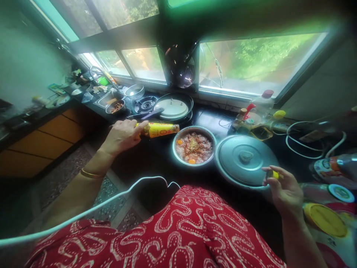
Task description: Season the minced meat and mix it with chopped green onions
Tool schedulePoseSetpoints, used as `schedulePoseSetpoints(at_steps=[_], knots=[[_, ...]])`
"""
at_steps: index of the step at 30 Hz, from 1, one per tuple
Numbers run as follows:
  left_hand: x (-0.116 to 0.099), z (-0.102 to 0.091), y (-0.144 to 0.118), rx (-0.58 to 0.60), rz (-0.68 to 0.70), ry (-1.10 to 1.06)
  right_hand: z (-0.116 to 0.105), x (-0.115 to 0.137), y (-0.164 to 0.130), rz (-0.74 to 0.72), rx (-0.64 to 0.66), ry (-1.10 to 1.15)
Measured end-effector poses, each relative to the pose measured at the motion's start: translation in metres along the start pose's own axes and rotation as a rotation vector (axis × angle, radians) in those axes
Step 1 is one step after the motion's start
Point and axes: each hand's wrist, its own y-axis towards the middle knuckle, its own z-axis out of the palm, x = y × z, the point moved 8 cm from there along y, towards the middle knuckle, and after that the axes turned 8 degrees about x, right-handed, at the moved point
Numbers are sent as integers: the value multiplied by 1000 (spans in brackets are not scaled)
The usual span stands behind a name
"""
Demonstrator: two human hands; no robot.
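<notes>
My left hand (125, 134) is closed around a sauce bottle (159, 130) with a yellow label. The bottle lies nearly level, its mouth at the left rim of a metal bowl (214, 146). Minced meat (195, 148) fills the bowl, with egg yolks and brown seasoning on top; whether liquid flows from the bottle I cannot tell. Between the thumb and fingers of my right hand (286, 188) is a small yellow bottle cap (275, 174). That hand is over the right edge of a large lidded metal pot (237, 156), beside the bowl.
Behind the bottle, a frying pan with a lid (173, 108) sits on the stove, near a gas burner (146, 105). Bottles (262, 106) and jars (325, 219) crowd the right side. A white cable (111, 200) crosses in front of me.
</notes>
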Motion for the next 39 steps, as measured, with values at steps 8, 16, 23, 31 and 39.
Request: schedulePoseSetpoints(at_steps=[8,16,23,31,39], knots=[[-2,1,5,-12,9,-6,-11,-12,-13,61,-50,11],[-9,4,5,7,42,34,-12,-25,-16,36,-64,56],[-14,6,6,-18,56,57,-8,-20,-16,-23,-67,39],[-14,8,10,-10,73,16,-7,-25,-18,-10,-55,84],[-15,12,17,-12,58,-9,-8,-27,-20,-24,-67,99]])
